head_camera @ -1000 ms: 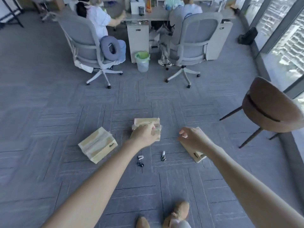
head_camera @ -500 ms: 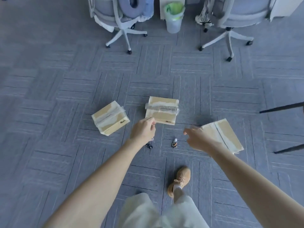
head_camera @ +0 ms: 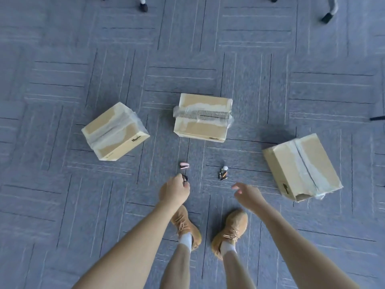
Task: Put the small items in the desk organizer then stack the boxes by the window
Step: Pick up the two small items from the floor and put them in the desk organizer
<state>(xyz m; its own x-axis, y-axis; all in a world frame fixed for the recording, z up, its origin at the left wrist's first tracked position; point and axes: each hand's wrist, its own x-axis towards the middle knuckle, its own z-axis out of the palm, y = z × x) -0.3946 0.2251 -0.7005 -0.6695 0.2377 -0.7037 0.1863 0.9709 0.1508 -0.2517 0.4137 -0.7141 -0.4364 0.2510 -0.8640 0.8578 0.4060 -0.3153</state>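
Three taped cardboard boxes lie on the carpet: a left box [head_camera: 115,132], a middle box [head_camera: 203,117] and a larger right box [head_camera: 302,166]. Between them lie small items: a pink stapler [head_camera: 184,165], a black clip [head_camera: 185,178] and a bunch of small screws with a white cap [head_camera: 223,174]. My left hand [head_camera: 174,191] hangs just over the black clip, fingertips curled at it; whether it grips the clip I cannot tell. My right hand [head_camera: 248,195] is open, below and right of the screws. No desk organizer is in view.
Grey carpet tiles cover the floor all around. My two tan shoes [head_camera: 208,230] stand just behind the hands. Office chair casters [head_camera: 327,17] show at the top edge, and a dark chair leg tip [head_camera: 377,117] pokes in at the right edge.
The view has tilted down to the floor and moved closer. Both hands have dropped from the boxes toward the small items; the left hand has left the middle box and reached the black clip.
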